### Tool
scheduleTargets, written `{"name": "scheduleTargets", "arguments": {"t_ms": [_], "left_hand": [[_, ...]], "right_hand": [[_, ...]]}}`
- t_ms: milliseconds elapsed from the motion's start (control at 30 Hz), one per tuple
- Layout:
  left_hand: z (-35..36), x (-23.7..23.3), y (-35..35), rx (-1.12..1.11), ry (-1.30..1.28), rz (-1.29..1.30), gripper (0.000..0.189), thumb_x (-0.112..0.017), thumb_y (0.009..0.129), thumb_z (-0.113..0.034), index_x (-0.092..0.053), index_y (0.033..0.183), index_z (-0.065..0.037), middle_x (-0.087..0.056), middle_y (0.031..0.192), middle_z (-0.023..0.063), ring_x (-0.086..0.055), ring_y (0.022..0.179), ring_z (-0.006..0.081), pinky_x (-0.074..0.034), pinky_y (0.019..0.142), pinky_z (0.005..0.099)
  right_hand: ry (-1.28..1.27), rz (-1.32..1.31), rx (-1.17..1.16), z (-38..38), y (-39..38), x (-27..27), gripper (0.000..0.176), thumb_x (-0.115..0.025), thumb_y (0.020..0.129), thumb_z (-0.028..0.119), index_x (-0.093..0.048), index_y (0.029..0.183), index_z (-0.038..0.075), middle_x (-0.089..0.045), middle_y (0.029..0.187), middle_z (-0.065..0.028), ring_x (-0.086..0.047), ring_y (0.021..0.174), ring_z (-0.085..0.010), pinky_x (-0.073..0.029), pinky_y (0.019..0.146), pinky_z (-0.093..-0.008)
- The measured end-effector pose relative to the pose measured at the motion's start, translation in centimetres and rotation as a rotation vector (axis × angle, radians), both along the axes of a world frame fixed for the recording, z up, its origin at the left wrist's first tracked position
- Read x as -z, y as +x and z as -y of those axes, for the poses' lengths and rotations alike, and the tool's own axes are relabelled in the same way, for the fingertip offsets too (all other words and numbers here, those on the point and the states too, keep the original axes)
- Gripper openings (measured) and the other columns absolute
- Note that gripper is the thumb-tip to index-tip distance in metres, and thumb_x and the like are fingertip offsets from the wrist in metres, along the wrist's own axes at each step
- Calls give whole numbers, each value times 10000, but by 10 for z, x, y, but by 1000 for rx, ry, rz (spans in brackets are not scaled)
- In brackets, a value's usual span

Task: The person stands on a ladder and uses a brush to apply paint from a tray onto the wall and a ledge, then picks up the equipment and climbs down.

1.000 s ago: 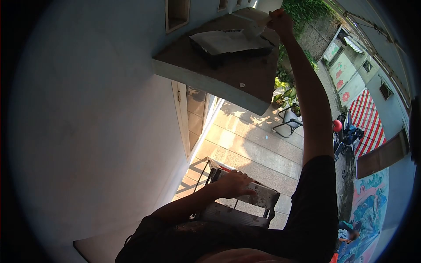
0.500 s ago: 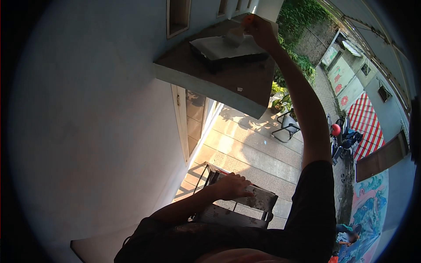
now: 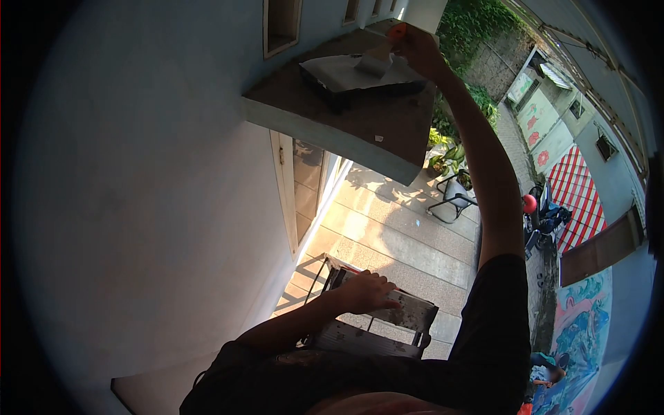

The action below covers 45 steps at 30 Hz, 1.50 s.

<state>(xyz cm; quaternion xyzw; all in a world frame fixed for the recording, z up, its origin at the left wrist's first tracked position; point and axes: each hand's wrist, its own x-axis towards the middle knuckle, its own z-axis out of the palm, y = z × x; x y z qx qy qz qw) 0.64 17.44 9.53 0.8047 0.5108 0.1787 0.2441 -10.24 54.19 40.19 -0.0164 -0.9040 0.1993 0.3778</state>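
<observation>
Nearest on my remote feed, the left hand [image 3: 370, 292] rests on the top of the stepladder [image 3: 413, 310], fingers loosely bent; how firmly it grips, I cannot tell. Farther off, a ledge [image 3: 332, 128] juts from the wall [image 3: 152, 173] at left, with a small white scrap [image 3: 379, 139] on its near right part. Beyond that lies the pale-topped tray [image 3: 335, 75], its long axis running left to right. The right hand [image 3: 419, 52], off the tray's far right side, is much the nearer to it, and holds a broad-headed tool [image 3: 377, 63] by its orange end (brush or scraper, I can't make out which), the head slanting left and nearward over the tray. I count two hands, one tool, one tray, one scrap, one stepladder.
</observation>
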Motion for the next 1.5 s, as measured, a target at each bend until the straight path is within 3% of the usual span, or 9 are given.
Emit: {"name": "scheduleTargets", "arguments": {"t_ms": [267,667,733,900,967,1033,1267,1433,1500], "left_hand": [[1,-1,1,0,-6,-5,703,-350,997,-635,-564,1222,-5,-637,1092,218,-617,1056,386,-447,938,488],[-3,7,3,-19,36,-19,650,-394,991,-621,-614,1159,-33,-660,989,185,-638,993,361,-468,896,472],[-2,7,3,-23,39,-27,652,-396,991,-620,-614,1173,-33,-662,993,180,-639,991,357,-469,894,469],[-2,5,3,-30,16,-55,674,-389,996,-617,-616,1222,-24,-679,1073,189,-642,1038,343,-468,913,463],[-3,10,2,-30,56,-11,676,-386,999,-612,-617,1218,-16,-684,1067,196,-649,1024,351,-475,906,466],[-3,11,3,-20,92,-46,681,-383,1003,-605,-620,1211,-2,-690,1044,205,-656,1000,369,-492,894,468],[-6,14,3,-20,51,-71,649,-388,1009,-589,-635,1188,-16,-682,1128,193,-641,1063,367,-476,942,472],[-5,19,4,-38,63,-68,624,-386,1012,-581,-625,1223,-45,-677,1150,195,-629,1092,365,-464,959,470],[-5,24,4,-65,180,36,627,-369,1004,-609,-638,1029,-44,-698,927,209,-674,934,393,-507,847,493]], "right_hand": [[-10,-2,185,1,24,-5,274,-635,962,204,-643,1156,12,-706,975,-79,-723,874,-163,-587,777,-280],[-928,-674,79,20,75,49,243,-744,875,154,-650,1000,-31,-701,931,-96,-729,801,-190,-595,679,-285],[78,-291,556,68,109,51,287,-712,915,122,-629,1132,-46,-699,1016,-156,-708,923,-235,-563,807,-315],[46,-390,538,144,151,76,236,-707,926,123,-634,1108,-8,-671,1035,-136,-679,1015,-219,-556,842,-309],[-1144,-777,-249,180,161,87,196,-655,955,94,-619,1096,-38,-647,1085,-147,-661,1071,-269,-564,969,-336],[-1030,-726,-169,202,174,102,157,-611,976,78,-606,1056,-57,-635,1093,-154,-653,1087,-313,-550,1047,-381],[-1951,-720,-280,246,193,158,180,-632,955,45,-592,1117,-24,-627,1184,-210,-661,1082,-304,-577,991,-369],[-1940,-701,-292,275,172,187,211,-612,942,-35,-537,1123,-115,-597,1170,-204,-614,1150,-288,-542,1052,-328],[-1944,-696,-302,287,165,189,227,-608,942,-44,-520,1131,-136,-584,1178,-202,-602,1167,-285,-531,1069,-325]]}}
